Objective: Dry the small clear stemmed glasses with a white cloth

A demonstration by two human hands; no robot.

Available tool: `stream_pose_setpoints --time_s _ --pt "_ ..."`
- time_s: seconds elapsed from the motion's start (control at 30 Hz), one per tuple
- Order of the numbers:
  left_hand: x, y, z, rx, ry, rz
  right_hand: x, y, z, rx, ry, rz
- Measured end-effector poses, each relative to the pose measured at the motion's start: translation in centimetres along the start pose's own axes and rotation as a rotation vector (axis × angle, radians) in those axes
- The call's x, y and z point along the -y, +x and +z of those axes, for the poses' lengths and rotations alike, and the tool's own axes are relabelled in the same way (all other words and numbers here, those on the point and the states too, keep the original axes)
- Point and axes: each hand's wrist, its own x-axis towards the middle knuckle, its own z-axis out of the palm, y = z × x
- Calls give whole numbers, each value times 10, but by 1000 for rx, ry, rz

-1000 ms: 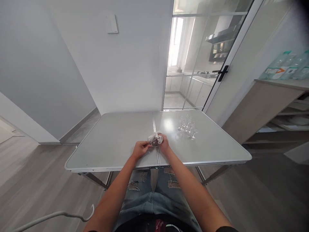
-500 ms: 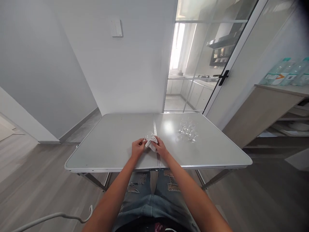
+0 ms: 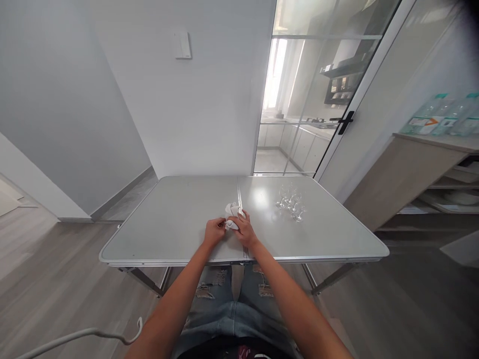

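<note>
Fingers (image 3: 239, 218) of both hands around white cloth (image 3: 232, 209); above table (image 3: 179, 219)

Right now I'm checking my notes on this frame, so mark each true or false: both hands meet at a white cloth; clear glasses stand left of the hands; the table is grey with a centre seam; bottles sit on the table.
1. Left hand and right hand meet at the crumpled white cloth: true.
2. The small clear glasses stand left of the hands: false, they stand to the right.
3. The grey folding table has a centre seam: true.
4. The clear plastic bottles sit on the table: false, on the wooden shelf unit.
</note>
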Motion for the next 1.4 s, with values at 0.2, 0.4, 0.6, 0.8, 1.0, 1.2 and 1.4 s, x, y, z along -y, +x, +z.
stream_pose_setpoints --time_s 0.2,0.4,0.6,0.8,1.0,1.2,1.4 --pt "-1 -1 2 9 -19 15 -12 -3 7 -255 117 179" --pt "1 0 2 -33 8 6 -15 0 11 -296 372 338" --pt "2 0 2 -122 -100 -42 -10 4 2 -424 425 446" --pt "2 1 2 -202 -155 -68 -3 3 -5 -349 427 378" --pt "1 0 1 -280 -189 -83 -3 4 -13 -584 907 460" --pt "1 1 1 -251 -209 -56 -13 10 0 -455 1339 667" --pt "-6 4 3 59 -299 32 -14 9 9 -397 1294 635"
